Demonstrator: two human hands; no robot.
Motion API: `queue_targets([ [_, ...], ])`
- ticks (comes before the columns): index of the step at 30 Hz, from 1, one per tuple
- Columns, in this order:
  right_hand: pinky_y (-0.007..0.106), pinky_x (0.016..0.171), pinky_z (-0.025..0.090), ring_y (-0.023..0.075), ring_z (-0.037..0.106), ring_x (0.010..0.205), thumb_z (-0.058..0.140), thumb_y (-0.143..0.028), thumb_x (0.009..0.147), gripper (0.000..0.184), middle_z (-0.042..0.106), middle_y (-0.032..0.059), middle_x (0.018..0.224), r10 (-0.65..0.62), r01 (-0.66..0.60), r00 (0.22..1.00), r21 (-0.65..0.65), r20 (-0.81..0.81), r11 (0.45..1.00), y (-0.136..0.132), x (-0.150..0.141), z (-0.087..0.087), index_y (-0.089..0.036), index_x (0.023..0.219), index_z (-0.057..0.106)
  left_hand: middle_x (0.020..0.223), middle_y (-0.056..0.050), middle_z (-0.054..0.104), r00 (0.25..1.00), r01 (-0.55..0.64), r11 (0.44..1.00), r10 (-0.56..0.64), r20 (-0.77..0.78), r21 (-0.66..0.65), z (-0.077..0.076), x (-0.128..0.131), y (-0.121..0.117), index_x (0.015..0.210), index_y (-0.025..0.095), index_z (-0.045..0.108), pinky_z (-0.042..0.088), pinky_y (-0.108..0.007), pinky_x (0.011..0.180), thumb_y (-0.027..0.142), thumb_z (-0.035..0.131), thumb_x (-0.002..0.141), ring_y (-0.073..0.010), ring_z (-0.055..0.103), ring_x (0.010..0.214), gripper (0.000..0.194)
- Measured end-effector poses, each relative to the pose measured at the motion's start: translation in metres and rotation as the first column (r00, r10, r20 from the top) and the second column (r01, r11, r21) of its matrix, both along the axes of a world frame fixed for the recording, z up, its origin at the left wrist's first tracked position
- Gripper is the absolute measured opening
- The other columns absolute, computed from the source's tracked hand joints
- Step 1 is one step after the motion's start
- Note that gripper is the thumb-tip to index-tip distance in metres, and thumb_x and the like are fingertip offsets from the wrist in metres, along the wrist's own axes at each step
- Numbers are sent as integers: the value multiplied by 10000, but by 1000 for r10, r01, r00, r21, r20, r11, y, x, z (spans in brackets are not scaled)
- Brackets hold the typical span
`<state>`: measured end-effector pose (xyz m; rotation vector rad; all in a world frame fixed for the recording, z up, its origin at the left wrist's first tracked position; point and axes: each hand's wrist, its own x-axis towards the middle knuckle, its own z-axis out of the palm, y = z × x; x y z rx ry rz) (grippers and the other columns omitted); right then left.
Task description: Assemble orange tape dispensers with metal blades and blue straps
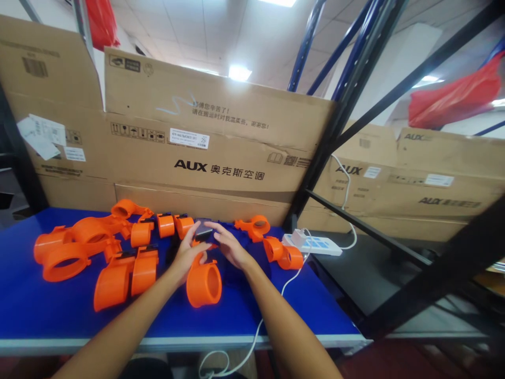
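My left hand (190,252) is closed around the upper part of an orange tape dispenser (199,287), whose round ring hangs below the fingers toward me. Between my hands, at the fingertips, is a small dark, shiny flat piece (203,230); I cannot make out whether it belongs to the dispenser. My right hand (231,246) is just to the right, its fingers stretched toward that piece and apart. Left of my hands lie more orange dispensers (112,283), some with black parts on top. Another orange dispenser (258,227) lies behind my right hand.
The blue tabletop (47,310) carries everything. At right, a white power strip (321,246) has a plug and a white cable (290,282) running over the front edge. A large cardboard box (221,142) stands behind. Black rack posts (321,163) rise at the right.
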<state>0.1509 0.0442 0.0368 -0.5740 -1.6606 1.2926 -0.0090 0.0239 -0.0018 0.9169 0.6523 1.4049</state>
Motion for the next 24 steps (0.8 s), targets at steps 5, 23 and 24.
queue_targets([
  [5,379,814,557,264,684,973,684,-550,854,435,725,92,1081,91,-92,996,-62,-6,994,-4,3,5,-216,1133,699,944,-20,696,998,60,998,-59,35,-8,3,5,-6,1598,337,277,483,-243,466,207,888,661,-97,607,452,1127],
  [23,268,684,490,165,591,737,692,-591,857,378,616,-21,807,-256,252,966,104,27,962,19,-4,-19,-250,1002,618,923,-121,783,999,47,998,-47,16,-33,-9,4,9,1139,140,738,604,-356,680,428,887,705,-259,753,768,541],
  [24,263,668,484,160,583,715,698,-585,853,379,608,-27,786,-257,253,966,100,22,962,19,-4,-19,-247,1002,616,927,-120,784,999,34,999,-34,10,-36,-10,4,10,1143,142,739,605,-359,689,421,891,699,-259,754,774,546],
])
